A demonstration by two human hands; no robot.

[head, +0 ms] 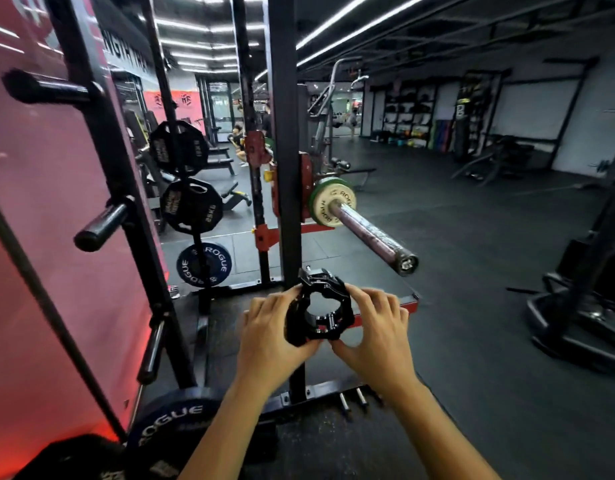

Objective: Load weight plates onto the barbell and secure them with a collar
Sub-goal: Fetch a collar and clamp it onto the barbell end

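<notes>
Two hands, left hand and right hand, curl their fingers round a black collar, fingertips hidden behind it. Above the fingers, the barbell sleeve carries two weight plates; its far length is hidden behind the rack upright.

Collar looks like glossy black plastic. Barbell sleeve is shiny worn metal, and the floor is matt speckled rubber.

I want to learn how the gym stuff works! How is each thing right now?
collar: off the bar, held in both hands
left hand: gripping the collar
right hand: gripping the collar
barbell sleeve: in the rack, end bare
green plate: loaded on the sleeve
</notes>
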